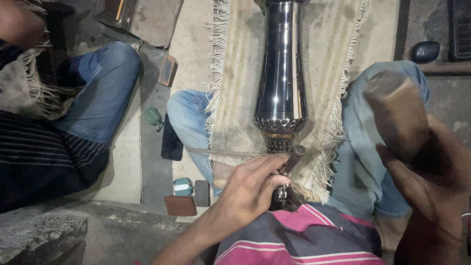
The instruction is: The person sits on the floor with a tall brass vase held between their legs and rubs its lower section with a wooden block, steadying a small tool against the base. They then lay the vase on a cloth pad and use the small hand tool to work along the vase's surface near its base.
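At the far left of the frame another person sits cross-legged in blue jeans (100, 88) and a dark striped garment. Just right of them, on the floor, lie a small green case (152, 116), a black phone (171, 140), a teal earbud case (183, 186) and a brown wallet (180, 205).

In the centre, a tall polished metal vase (281, 73) lies lengthwise on a fringed beige cloth (328, 59) spread over the wearer's lap, its neck pointing to the top of the frame and its chased band near the bottom. It looks stiff, heavy and slick, easily marked; the safest hold seems the narrow patterned stem, not the mirror body.

The left hand (252, 184) comes in from the lower centre, its fingers (282, 179) curled closed around a dark punch (293, 158) whose tip is set at the vase's patterned stem.

At the right, the right hand (422, 181) is blurred; its fingers appear wrapped tight on the handle of a wooden mallet (395, 110) raised above the knee. A dark rounded object (425, 51) sits in the upper right.
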